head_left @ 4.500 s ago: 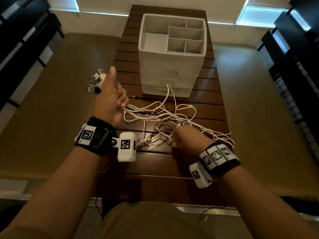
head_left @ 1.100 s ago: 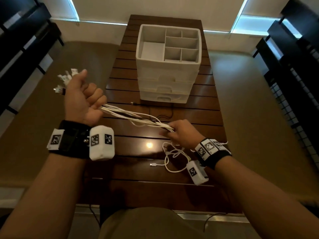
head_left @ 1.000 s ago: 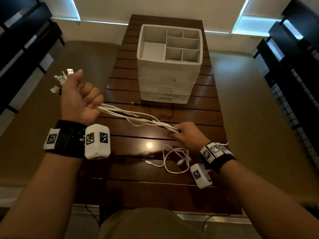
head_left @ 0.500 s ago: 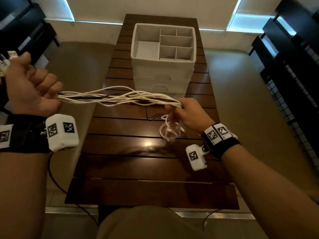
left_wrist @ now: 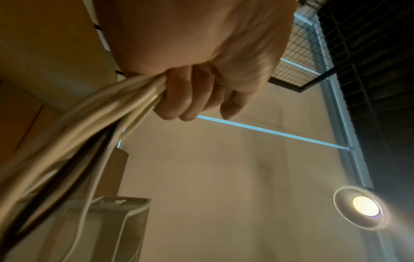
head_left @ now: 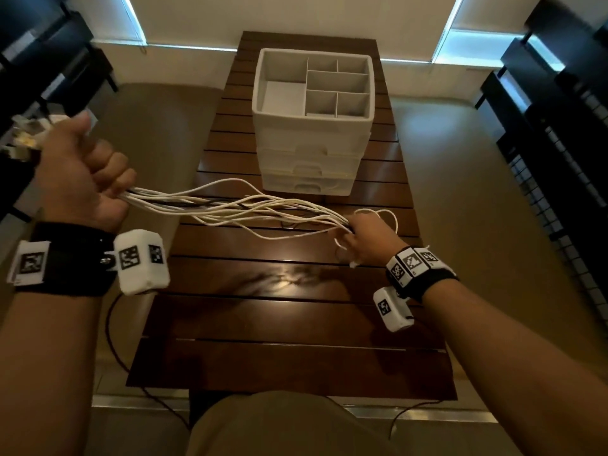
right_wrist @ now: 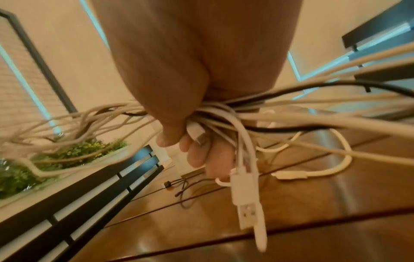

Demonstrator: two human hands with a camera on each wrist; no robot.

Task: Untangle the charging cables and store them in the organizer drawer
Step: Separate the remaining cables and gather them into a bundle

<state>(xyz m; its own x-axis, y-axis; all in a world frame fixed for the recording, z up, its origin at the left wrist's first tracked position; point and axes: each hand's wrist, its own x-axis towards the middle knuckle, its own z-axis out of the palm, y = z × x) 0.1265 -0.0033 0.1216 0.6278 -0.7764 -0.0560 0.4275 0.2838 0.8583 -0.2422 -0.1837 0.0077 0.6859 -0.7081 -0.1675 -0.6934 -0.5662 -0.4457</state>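
Observation:
A bundle of white charging cables [head_left: 237,207] with a dark one among them stretches in the air between my two hands, above the wooden table [head_left: 289,324]. My left hand [head_left: 82,179] grips one end in a fist at the left, plugs [head_left: 23,139] sticking out behind it. The left wrist view shows its fingers [left_wrist: 190,99] curled round the cables [left_wrist: 89,124]. My right hand [head_left: 362,238] grips the other end at the right; loose ends and a USB plug [right_wrist: 246,203] hang below its fingers [right_wrist: 195,152]. The white organizer [head_left: 312,126] stands at the table's far end, its drawers closed.
The organizer's top tray [head_left: 286,97] has open compartments. A thin dark cable [right_wrist: 183,187] lies on the table below my right hand. Black shelving [head_left: 559,126] stands to the right, dark furniture [head_left: 39,60] to the left. A planter with greenery [right_wrist: 56,156] is in the right wrist view.
The hands have pulled apart, the left going left and the right sliding right along the bundle. The cables went from a tangled heap on the table to a stretched, lifted bundle.

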